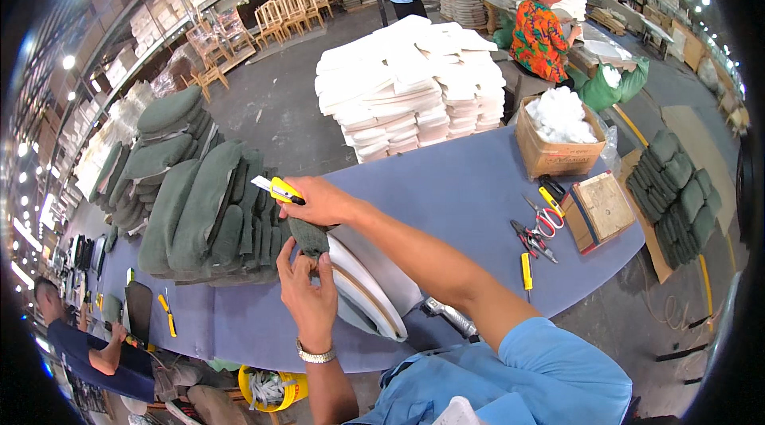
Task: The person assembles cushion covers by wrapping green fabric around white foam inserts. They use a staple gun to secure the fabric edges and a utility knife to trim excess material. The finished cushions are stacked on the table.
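My right hand (317, 200) is closed around a yellow utility knife (285, 191), its blade out and pointing to the left. Just below that hand, dark green fabric (307, 237) covers the end of a curved seat pad (368, 289), whose pale, layered edge shows. The pad rests on the blue-covered table (462, 186), close to my body. My left hand (309, 289) pinches the green fabric at the pad's end between thumb and fingers. Part of the pad is hidden beneath my right forearm.
Stacked green cushions (195, 218) stand left of my hands. Beyond the table rises a white foam pile (414, 90). Scissors (550, 222), a yellow-handled screwdriver (526, 272) and a carton of white stuffing (558, 152) lie to the right. A co-worker (100, 353) is at lower left.
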Available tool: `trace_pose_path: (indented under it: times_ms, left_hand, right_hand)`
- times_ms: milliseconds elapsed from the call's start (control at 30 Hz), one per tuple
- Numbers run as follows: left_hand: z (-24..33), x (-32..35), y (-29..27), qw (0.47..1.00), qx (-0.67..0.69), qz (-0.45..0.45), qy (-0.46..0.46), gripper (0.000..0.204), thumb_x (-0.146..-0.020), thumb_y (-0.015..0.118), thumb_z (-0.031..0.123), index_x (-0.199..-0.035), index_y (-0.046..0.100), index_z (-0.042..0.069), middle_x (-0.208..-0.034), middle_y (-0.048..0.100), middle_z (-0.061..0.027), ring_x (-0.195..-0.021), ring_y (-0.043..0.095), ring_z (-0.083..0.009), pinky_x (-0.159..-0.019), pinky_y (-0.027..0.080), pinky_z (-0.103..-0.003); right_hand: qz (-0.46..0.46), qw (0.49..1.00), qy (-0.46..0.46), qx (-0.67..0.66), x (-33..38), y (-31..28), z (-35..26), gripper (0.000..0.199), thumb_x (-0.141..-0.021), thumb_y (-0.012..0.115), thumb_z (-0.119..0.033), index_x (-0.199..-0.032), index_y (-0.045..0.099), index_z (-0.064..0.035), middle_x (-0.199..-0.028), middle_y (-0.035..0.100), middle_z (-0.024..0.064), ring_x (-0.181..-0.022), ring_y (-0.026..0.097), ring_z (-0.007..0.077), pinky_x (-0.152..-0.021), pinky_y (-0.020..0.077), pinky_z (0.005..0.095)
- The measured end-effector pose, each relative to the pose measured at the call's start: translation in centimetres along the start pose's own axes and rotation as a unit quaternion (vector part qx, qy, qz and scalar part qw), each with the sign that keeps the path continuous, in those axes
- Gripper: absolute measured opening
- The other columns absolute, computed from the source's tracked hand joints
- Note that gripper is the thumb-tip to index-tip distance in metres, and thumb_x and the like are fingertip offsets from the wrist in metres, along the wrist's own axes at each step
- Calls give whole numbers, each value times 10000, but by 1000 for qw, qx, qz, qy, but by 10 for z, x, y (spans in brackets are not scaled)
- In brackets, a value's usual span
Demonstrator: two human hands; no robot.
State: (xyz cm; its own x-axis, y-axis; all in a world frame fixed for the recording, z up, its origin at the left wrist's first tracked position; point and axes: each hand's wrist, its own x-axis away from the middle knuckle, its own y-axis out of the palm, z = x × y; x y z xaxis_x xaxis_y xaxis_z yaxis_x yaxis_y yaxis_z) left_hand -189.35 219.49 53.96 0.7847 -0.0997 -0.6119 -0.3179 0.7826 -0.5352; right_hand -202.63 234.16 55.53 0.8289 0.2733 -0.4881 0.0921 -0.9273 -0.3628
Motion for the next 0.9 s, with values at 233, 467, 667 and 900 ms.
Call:
trace_pose_path:
  times_ms: [233, 467, 667, 900]
  left_hand:
    - [6, -1, -12, 995, -81, -44, 31, 238, -959, 696, 163, -830, 567, 11, -1313, 568, -339, -1202, 607, -463, -781, 533, -486]
    - [0, -3, -16, 998, -8, -56, 21, 258, -1006, 635, 137, -836, 535, -29, -1178, 606, -326, -1271, 553, -476, -962, 466, -502]
    - [-30, 1, -29, 997, -7, -61, 52, 119, -979, 645, 97, -940, 629, -14, -1363, 572, -317, -1262, 570, -460, -946, 497, -465]
    - [-44, 1, -53, 994, 62, -88, 12, 136, -984, 648, 100, -925, 623, -20, -1318, 591, -333, -1332, 541, -442, -992, 472, -436]
  right_hand:
    - [3, 999, -12, 30, 0, 6, -3, 214, -909, 652, -182, -1049, 616, -24, -924, 766, 104, -875, 719, 280, -792, 525, 400]
    - [34, 998, -40, 46, -4, 8, 2, 358, -885, 730, -291, -1078, 610, -15, -943, 701, 253, -909, 655, 477, -793, 496, 529]
    - [168, 985, -46, 11, 16, 12, -23, 392, -924, 718, -303, -1198, 599, -49, -819, 676, 225, -727, 671, 427, -646, 511, 490]
    - [122, 982, 84, -117, 113, 9, -103, 213, -1017, 625, -205, -1116, 559, -28, -780, 616, 91, -687, 676, 191, -629, 513, 363]
